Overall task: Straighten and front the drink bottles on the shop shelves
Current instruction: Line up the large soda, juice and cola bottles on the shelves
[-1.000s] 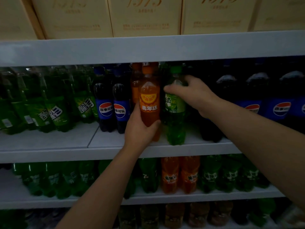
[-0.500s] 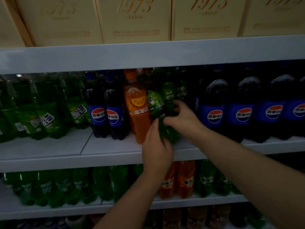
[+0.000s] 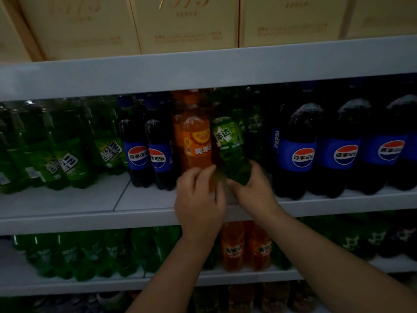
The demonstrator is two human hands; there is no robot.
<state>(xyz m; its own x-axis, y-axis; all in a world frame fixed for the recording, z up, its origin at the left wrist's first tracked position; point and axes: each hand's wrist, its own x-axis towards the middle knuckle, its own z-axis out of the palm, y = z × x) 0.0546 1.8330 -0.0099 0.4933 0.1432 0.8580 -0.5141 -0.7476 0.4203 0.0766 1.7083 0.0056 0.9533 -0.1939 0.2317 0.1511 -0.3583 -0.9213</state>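
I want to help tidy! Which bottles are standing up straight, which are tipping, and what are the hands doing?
Orange soda bottle: upright, label forward, left hand at its base.
Green soda bottle: tilted left, right hand gripping its bottom.
Small Pepsi bottles: upright, fronted.
Large Pepsi bottles: upright, fronted.
Green Sprite bottles: leaning, set back.

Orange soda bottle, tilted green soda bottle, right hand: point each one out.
orange soda bottle (image 3: 195,143), head view, on its orange label.
tilted green soda bottle (image 3: 228,141), head view, on its green label.
right hand (image 3: 253,190), head view, on its back.
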